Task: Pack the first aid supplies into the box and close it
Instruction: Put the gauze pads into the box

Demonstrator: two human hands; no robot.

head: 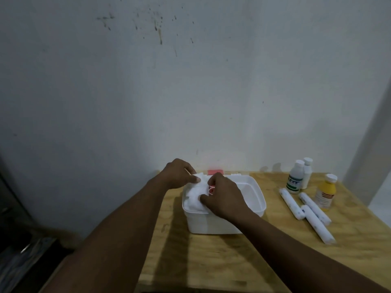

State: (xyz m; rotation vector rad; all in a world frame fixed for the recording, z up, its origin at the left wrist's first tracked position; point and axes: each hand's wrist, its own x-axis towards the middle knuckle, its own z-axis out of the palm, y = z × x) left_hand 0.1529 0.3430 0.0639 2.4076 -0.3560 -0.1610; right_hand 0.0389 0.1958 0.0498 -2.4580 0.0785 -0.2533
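Observation:
An open white plastic box (257, 199) stands on a plywood table (211, 261). A white cotton wad (193, 198) fills the box's left half, with a bit of red showing on it. My left hand (179, 173) pinches the wad's far left corner. My right hand (224, 194) presses on the wad from the right, fingers curled around it. The right half of the box looks bare inside. Behind the box a red part (215, 171), perhaps its lid, peeks out, mostly hidden.
Right of the box lie three white bandage rolls (313, 214). Behind them stand two white bottles (298, 176) and a yellow bottle (325, 192). The wall rises directly behind the table. The table's left edge drops to a dark floor.

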